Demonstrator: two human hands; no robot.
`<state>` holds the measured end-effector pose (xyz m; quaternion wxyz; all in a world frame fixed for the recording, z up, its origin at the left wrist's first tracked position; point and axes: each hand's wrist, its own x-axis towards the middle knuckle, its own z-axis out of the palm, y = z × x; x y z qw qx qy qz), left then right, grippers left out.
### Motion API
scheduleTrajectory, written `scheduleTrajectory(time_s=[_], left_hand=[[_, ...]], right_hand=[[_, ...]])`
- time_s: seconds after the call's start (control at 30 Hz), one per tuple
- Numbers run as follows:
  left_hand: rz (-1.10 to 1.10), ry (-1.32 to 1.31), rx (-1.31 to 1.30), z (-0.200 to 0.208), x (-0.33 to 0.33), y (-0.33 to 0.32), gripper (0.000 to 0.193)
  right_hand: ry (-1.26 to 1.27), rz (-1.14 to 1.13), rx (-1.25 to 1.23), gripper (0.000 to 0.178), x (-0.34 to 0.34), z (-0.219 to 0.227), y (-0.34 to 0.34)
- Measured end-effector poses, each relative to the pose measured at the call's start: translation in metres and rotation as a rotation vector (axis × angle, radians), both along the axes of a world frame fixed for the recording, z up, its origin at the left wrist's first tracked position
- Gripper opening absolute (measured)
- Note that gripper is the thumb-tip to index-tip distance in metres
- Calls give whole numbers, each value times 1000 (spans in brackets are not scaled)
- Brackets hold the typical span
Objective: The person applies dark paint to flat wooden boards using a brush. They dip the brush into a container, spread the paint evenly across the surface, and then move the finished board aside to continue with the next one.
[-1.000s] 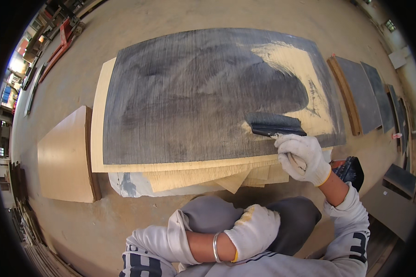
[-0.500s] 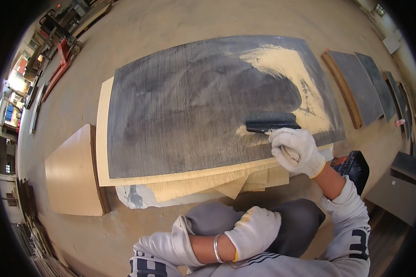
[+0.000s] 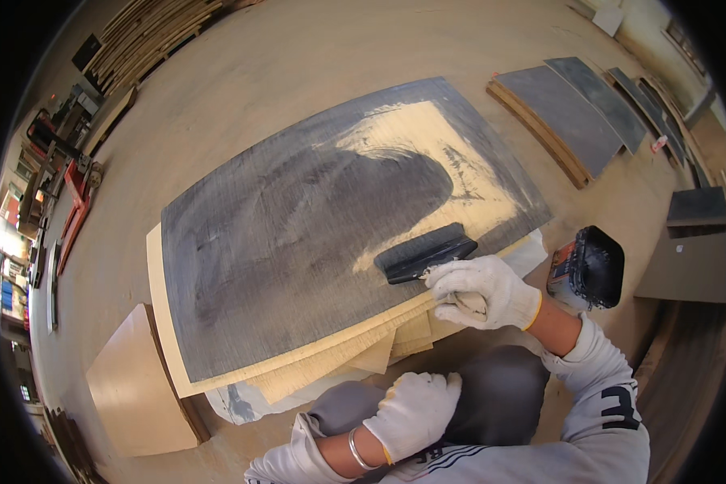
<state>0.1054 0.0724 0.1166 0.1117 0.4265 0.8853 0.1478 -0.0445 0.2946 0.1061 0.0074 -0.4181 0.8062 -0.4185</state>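
I count one brush (image 3: 425,252) on the coated sheet (image 3: 298,218), its wide head lengthwise along the near edge, bristles facing the far one. I have the right hand (image 3: 484,292) closed round it; the left hand (image 3: 415,413), this side of the sheet, I can't tell how tightly it's curled or whether it's holding anything. One tub (image 3: 597,266) stands right of the sheet.

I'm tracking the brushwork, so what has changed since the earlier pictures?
The right hand has drawn the wide paintbrush slightly toward the near edge of the grey-painted sheet, showing more of the pale patch beyond it. The view has swung, so the sheet looks turned and more of the paint tub shows. Nothing was let go; the left hand stays resting by the knees.
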Motion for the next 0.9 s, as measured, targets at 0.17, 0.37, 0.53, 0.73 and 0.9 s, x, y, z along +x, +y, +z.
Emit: scheduleTrajectory(time_s=[0.17, 0.37, 0.53, 0.73, 0.9], left_hand=[[-25, -67, -64, 6, -9, 7, 40], [-98, -86, -191, 15, -17, 27, 42], [-47, -140, -254, 9, -19, 31, 38], [-26, -149, -242, 5, -22, 36, 42], [-29, -170, -298, 4, -27, 45, 44]], right_hand=[[-266, -499, -230, 53, 35, -8, 68], [-1173, -129, -1045, 43, 62, -27, 115], [-1130, -543, -870, 45, 90, -37, 150], [-729, -1172, -517, 61, 139, -13, 277], [-500, -1537, 717, 58, 136, -42, 364]])
